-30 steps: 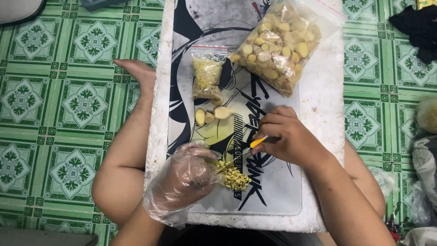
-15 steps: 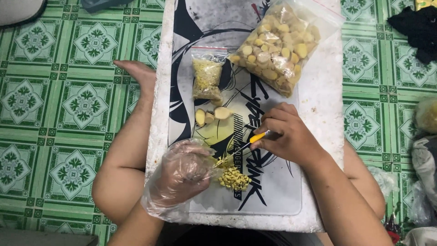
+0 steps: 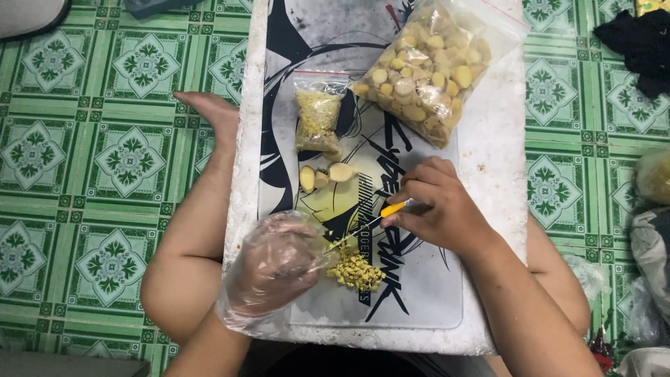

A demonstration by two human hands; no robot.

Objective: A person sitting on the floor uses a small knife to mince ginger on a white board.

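My left hand (image 3: 276,269), inside a loose clear plastic glove, rests on the white board (image 3: 488,160) and presses on a small yellow piece beside a pile of chopped yellow bits (image 3: 356,271). In my right hand (image 3: 440,206) is a small knife with a yellow handle (image 3: 380,215), its blade angled down toward the glove's fingertips. Three pale slices (image 3: 322,176) lie just above the cutting spot. A small clear bag of chopped bits (image 3: 316,119) and a large clear bag of pale chunks (image 3: 426,66) lie at the board's far end.
The board has a printed black-and-white mat (image 3: 405,293) and lies across my legs over a green patterned tile floor (image 3: 105,160). My bare foot (image 3: 209,112) shows left of the board. Dark cloth (image 3: 638,45) and plastic bags (image 3: 652,244) lie at the right.
The knife has shifted slightly against the piece under my gloved hand. The chopped pile stays in place and the hands keep their positions.
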